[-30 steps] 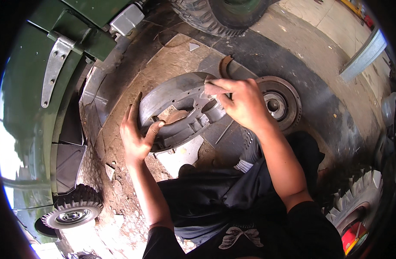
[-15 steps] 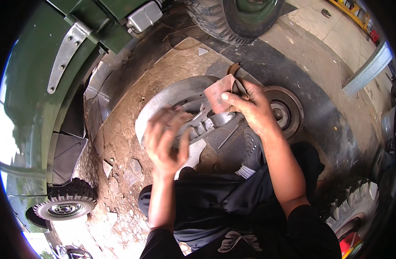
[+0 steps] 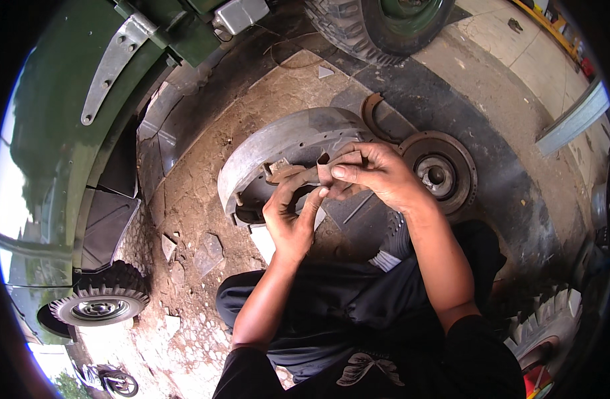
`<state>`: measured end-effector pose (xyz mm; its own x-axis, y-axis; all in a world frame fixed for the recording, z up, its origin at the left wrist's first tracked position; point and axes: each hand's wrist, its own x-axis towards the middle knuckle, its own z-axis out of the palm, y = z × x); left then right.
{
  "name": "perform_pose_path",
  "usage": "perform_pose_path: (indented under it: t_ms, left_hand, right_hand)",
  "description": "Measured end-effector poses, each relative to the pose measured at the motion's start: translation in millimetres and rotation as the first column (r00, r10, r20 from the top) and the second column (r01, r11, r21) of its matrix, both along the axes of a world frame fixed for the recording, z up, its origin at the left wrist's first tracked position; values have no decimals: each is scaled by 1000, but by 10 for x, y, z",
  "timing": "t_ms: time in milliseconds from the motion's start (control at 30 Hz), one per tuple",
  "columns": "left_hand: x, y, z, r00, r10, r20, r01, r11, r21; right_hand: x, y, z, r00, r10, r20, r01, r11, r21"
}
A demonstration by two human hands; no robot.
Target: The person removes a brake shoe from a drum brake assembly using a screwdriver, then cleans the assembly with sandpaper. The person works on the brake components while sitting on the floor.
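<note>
A small piece of sandpaper (image 3: pixel 325 174), reddish brown and curled over, is between my two hands. My right hand (image 3: pixel 383 174) pinches it between thumb and fingers. From the left, my left hand (image 3: pixel 290 216) grips its near edge, the thumb tip close under the curl. Below the hands lies a large grey metal housing (image 3: pixel 278 136) with bolt holes round its rim; my hands hide part of its inside. Right of it rests a round ring-shaped metal disc (image 3: pixel 466 166) with a hub in its middle. A curved brown brake shoe (image 3: pixel 371 114) lies beyond.
A green vehicle body (image 3: pixel 56 146) with a metal hinge fills the left side. A big tyre (image 3: pixel 348 33) stands at the far side. On the ground are a thin rod (image 3: pixel 357 209) and broken slabs (image 3: pixel 209 255). A metal beam (image 3: pixel 574 118) is at right.
My left hand has moved right and taken hold of the sandpaper. The sandpaper, flat and hanging from my right hand before, is now curled and slightly lower.
</note>
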<state>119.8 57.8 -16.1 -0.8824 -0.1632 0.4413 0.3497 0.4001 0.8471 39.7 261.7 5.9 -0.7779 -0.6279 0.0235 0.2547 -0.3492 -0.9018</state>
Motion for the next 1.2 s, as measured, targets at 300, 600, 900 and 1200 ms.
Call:
perform_pose_path:
  t_ms: [300,600,900,1200]
  left_hand:
    - [20,21,-60,997,7,74,-21,981,193]
    - [-2,14,-17,993,-69,93,31,933,359]
    - [-30,-31,-66,917,-357,177,175,760,625]
    - [-66,-88,-277,960,-200,196,61,833,550]
  right_hand:
    - [-27,-99,-136,978,-46,-204,68,993,100]
    - [-14,-155,-131,887,-91,-452,185,968,168]
    - [-37,-119,-199,917,-134,-376,205,966,154]
    - [38,-160,-42,926,-81,-369,164,967,198]
